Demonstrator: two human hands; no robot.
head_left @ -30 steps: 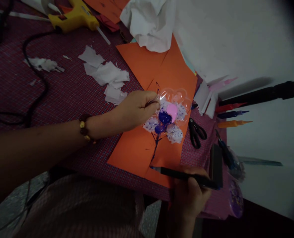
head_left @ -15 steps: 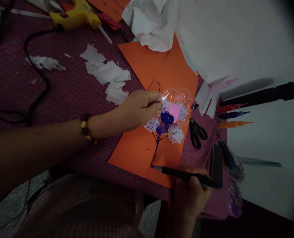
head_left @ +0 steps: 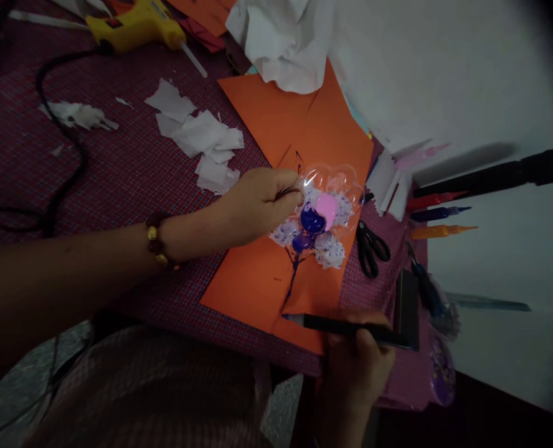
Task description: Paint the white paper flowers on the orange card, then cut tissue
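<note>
My left hand [head_left: 269, 202] pinches the rim of a clear scalloped paint palette [head_left: 336, 180] with pink and dark blue-violet paint in its wells. The palette is above an orange paper sheet [head_left: 243, 283], partly covering a flower of speckled white torn-paper petals [head_left: 330, 252]. A dark painted stem line [head_left: 293, 280] runs from the flower toward the sheet's near edge. Closed around a black paintbrush [head_left: 337, 325] is my right hand [head_left: 360, 361]. The brush's blue-tinted tip is at the lower end of the stem; whether it touches the paper I cannot tell.
Black scissors [head_left: 370, 249] lie right of the sheet. Torn white paper pieces [head_left: 206, 140] and a yellow glue gun [head_left: 136, 28] with a black cord [head_left: 66, 180] are at left. Crumpled white paper [head_left: 286, 46] covers the sheet's far end. Paint tubes [head_left: 442, 232] stand near the wall.
The brush tip has shifted slightly left and down toward the sheet's near edge. My left hand still holds the palette over the flower. The whole view has drifted a little.
</note>
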